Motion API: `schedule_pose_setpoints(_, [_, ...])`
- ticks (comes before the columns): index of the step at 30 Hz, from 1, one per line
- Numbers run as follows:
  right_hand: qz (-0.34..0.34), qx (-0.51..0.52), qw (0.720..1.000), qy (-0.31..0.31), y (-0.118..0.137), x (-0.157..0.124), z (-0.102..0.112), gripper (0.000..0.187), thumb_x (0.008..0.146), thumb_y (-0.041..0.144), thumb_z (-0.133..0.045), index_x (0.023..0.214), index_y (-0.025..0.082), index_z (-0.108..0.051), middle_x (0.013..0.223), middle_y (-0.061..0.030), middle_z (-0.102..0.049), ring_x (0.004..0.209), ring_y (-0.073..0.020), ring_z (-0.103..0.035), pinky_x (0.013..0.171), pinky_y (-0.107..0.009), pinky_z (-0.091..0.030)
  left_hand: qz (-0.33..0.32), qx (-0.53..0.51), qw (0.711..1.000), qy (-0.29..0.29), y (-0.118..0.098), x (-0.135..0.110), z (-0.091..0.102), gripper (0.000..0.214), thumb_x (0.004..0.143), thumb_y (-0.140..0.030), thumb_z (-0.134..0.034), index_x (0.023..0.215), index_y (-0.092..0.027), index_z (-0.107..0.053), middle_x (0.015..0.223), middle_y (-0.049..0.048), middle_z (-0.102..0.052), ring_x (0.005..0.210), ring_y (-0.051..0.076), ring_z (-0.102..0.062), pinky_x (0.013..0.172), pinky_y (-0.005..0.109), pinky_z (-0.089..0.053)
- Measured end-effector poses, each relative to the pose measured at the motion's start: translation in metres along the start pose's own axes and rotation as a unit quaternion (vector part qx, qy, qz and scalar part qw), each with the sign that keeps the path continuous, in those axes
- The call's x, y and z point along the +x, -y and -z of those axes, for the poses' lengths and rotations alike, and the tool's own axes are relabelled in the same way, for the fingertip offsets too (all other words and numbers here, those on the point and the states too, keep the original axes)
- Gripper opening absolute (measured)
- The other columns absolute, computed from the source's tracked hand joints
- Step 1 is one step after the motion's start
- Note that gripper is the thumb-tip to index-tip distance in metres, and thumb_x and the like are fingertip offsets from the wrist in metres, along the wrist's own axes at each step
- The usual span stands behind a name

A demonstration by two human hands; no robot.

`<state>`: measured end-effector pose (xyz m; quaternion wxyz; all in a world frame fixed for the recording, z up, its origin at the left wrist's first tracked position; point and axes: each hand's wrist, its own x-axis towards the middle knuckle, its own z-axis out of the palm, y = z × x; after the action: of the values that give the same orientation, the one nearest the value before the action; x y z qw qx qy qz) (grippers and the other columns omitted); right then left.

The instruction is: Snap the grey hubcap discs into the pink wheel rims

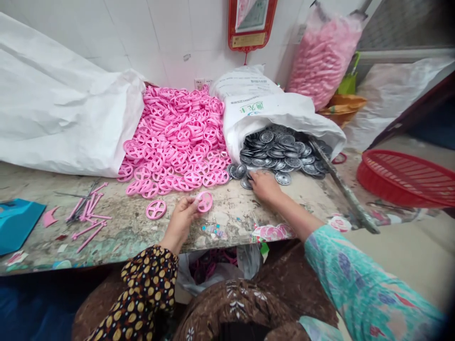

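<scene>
My left hand pinches a pink spoked plastic wheel by its edge, just above the table's front part. Another pink wheel lies flat to the left of that hand. Behind them spreads a big heap of pink wheels. My right hand is at the mouth of a white sack, its fingers closed at a grey round disc; the fingertips are partly hidden. Many similar grey discs spill from this sack onto the table.
A large white sack stands left of the pink heap. Pink sticks and a blue piece lie at left. A long bar slants by the grey discs, beside a red basket. Below the table edge sits an open bag.
</scene>
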<state>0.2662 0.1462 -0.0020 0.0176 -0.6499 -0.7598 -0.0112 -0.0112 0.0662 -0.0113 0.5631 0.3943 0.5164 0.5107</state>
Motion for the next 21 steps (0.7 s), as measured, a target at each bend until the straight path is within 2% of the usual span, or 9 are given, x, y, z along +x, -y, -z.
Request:
schedule_pose_setpoints(2, [0.032, -0.013, 0.999, -0.008, 0.004, -0.004, 0.001, 0.032, 0.092, 0.026, -0.038, 0.115, 0.015, -0.058, 0.105, -0.0134, -0.065, 0.094, -0.024, -0.056, 0.08, -0.031, -0.035, 0.101, -0.17, 0.98, 0.008, -0.001, -0.002, -0.016, 0.009, 0.078, -0.02, -0.061, 0.085, -0.016, -0.056, 0.08, 0.0021, -0.065, 0.069, 0.014, -0.062, 0.068, 0.029, -0.053])
schedule_pose_setpoints(4, [0.037, -0.02, 0.998, -0.037, 0.007, -0.008, 0.003, 0.031, 0.092, 0.023, -0.036, 0.108, 0.014, -0.061, 0.099, -0.0133, -0.066, 0.089, -0.0236, -0.057, 0.078, -0.031, -0.035, 0.159, -0.265, 0.951, -0.002, -0.002, -0.002, -0.029, 0.006, 0.081, -0.014, -0.058, 0.087, -0.014, -0.057, 0.081, 0.0047, -0.067, 0.072, 0.014, -0.065, 0.069, 0.029, -0.054])
schedule_pose_setpoints(6, [0.017, 0.001, 0.995, -0.099, 0.01, -0.011, 0.007, 0.031, 0.093, 0.023, -0.034, 0.101, 0.013, -0.063, 0.095, -0.0132, -0.066, 0.088, -0.0233, -0.056, 0.078, -0.032, -0.035, 0.18, -0.313, 0.932, -0.017, -0.001, -0.001, -0.038, 0.006, 0.083, -0.011, -0.054, 0.088, -0.013, -0.058, 0.079, 0.0061, -0.068, 0.072, 0.014, -0.065, 0.069, 0.028, -0.055])
schedule_pose_setpoints(8, [0.008, 0.065, 0.981, -0.18, 0.021, -0.015, 0.01, 0.032, 0.094, 0.025, -0.033, 0.098, 0.013, -0.062, 0.094, -0.0128, -0.064, 0.088, -0.0227, -0.055, 0.079, -0.031, -0.036, 0.179, -0.337, 0.924, -0.025, 0.001, 0.001, -0.045, 0.007, 0.085, -0.011, -0.053, 0.088, -0.012, -0.059, 0.079, 0.0066, -0.068, 0.073, 0.015, -0.066, 0.07, 0.029, -0.056])
schedule_pose_setpoints(11, [0.035, 0.217, 0.937, -0.272, 0.053, -0.026, 0.011, 0.031, 0.095, 0.026, -0.032, 0.1, 0.014, -0.06, 0.093, -0.0107, -0.062, 0.088, -0.0204, -0.055, 0.079, -0.03, -0.04, 0.151, -0.349, 0.924, -0.034, 0.002, 0.0, -0.054, 0.006, 0.084, -0.011, -0.054, 0.088, -0.013, -0.059, 0.08, 0.0059, -0.069, 0.073, 0.015, -0.066, 0.072, 0.03, -0.056])
schedule_pose_setpoints(13, [0.079, 0.296, 0.91, -0.279, 0.079, -0.036, 0.008, 0.029, 0.096, 0.027, -0.033, 0.1, 0.016, -0.059, 0.09, -0.0088, -0.06, 0.087, -0.0191, -0.055, 0.079, -0.029, -0.042, 0.125, -0.353, 0.927, -0.025, 0.002, -0.003, -0.059, 0.005, 0.084, -0.012, -0.055, 0.086, -0.014, -0.059, 0.08, 0.0044, -0.069, 0.072, 0.013, -0.065, 0.071, 0.029, -0.056])
schedule_pose_setpoints(16, [0.127, 0.33, 0.898, -0.261, 0.108, -0.047, 0.004, 0.026, 0.095, 0.027, -0.036, 0.099, 0.016, -0.06, 0.091, -0.0092, -0.058, 0.088, -0.0199, -0.053, 0.081, -0.031, -0.043, 0.093, -0.349, 0.932, -0.004, 0.001, -0.012, -0.061, 0.004, 0.082, -0.015, -0.06, 0.086, -0.014, -0.06, 0.078, 0.0018, -0.068, 0.067, 0.011, -0.063, 0.064, 0.024, -0.054])
schedule_pose_setpoints(19, [0.116, 0.36, 0.885, -0.271, 0.114, -0.055, 0.008, 0.028, 0.092, 0.031, -0.044, 0.107, 0.012, -0.057, 0.099, -0.013, -0.055, 0.094, -0.022, -0.052, 0.083, -0.034, -0.043, 0.084, -0.329, 0.941, 0.004, -0.003, -0.021, -0.057, 0.012, 0.075, -0.016, -0.067, 0.085, -0.015, -0.059, 0.076, -0.0006, -0.067, 0.062, 0.01, -0.062, 0.059, 0.022, -0.053])
schedule_pose_setpoints(21, [0.134, 0.393, 0.88, -0.232, 0.109, -0.058, 0.018, 0.033, 0.089, 0.033, -0.049, 0.114, 0.011, -0.054, 0.103, -0.0132, -0.056, 0.096, -0.0218, -0.053, 0.083, -0.033, -0.043, 0.077, -0.317, 0.945, 0.019, -0.006, -0.026, -0.052, 0.018, 0.072, -0.016, -0.07, 0.085, -0.016, -0.059, 0.079, -0.001, -0.067, 0.063, 0.01, -0.062, 0.061, 0.024, -0.053])
